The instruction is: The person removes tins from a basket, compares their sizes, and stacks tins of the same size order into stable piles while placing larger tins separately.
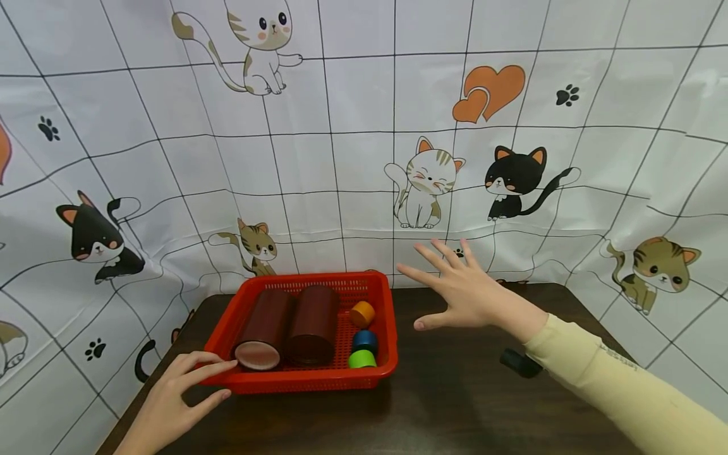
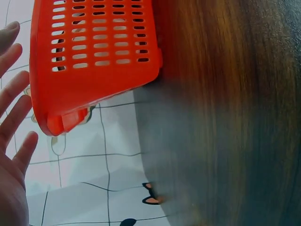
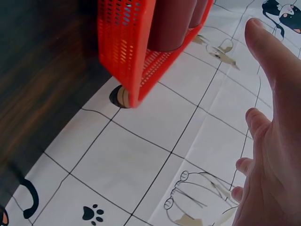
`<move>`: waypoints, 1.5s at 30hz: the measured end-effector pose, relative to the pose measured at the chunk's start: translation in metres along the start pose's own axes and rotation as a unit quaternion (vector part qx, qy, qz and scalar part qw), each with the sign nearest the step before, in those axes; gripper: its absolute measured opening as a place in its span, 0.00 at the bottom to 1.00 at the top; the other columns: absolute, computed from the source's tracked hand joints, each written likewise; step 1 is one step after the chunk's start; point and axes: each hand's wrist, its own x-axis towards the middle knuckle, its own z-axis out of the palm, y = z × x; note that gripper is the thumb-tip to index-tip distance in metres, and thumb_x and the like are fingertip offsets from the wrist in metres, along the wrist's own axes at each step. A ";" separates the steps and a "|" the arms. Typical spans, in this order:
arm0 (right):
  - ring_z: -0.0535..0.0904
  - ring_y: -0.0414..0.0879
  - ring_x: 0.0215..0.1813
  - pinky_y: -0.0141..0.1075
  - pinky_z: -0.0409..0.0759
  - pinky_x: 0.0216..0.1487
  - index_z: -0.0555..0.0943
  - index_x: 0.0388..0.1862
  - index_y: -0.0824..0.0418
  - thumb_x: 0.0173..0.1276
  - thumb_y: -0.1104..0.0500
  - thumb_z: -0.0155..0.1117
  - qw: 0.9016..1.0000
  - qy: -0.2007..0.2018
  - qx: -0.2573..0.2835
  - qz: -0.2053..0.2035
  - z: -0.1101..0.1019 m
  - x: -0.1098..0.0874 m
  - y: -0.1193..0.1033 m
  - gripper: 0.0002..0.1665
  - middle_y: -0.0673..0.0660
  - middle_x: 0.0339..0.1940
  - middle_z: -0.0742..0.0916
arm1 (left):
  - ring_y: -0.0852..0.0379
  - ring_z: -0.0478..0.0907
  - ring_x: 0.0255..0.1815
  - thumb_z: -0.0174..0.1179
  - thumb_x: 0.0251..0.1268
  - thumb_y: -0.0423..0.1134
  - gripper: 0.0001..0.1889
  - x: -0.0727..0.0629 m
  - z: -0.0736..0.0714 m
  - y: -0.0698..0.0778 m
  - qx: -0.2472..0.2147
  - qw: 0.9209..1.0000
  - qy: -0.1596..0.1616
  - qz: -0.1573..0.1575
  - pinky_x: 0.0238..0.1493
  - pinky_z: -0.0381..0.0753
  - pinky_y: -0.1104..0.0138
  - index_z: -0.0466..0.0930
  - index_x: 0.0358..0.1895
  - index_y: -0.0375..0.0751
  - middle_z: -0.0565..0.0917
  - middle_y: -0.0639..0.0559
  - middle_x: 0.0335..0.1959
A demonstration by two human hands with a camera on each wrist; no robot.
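A red plastic basket (image 1: 375, 373) with slotted walls stands on the dark wooden table (image 1: 455, 404). Inside lie two dark brown cylinders, the left cylinder (image 1: 267, 325) with a pale end and the right cylinder (image 1: 313, 322) with a dark one. Along the basket's right side are three small round pieces: orange (image 1: 362, 314), blue (image 1: 365, 342) and green (image 1: 362, 359). My left hand (image 1: 176, 398) is at the front left corner, fingers extended by the rim; whether they touch it I cannot tell. Fingers spread, my right hand (image 1: 466, 291) hovers right of the basket, holding nothing.
A white sheet (image 1: 364, 158) with grid lines and printed cats hangs behind the table and along both sides. The basket's far edge is close to the back sheet. A small black object (image 1: 520, 363) shows beneath the right forearm.
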 end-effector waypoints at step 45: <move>0.43 0.60 0.83 0.64 0.53 0.76 0.48 0.81 0.37 0.59 0.33 0.69 0.985 -0.079 0.149 -0.020 0.007 0.125 -0.021 0.58 0.57 0.84 0.50 | 0.76 0.65 0.43 0.77 0.40 0.29 0.26 -0.005 0.009 -0.008 -0.038 0.999 0.028 0.001 0.44 0.65 0.81 0.87 0.42 0.65 0.81 0.65 0.38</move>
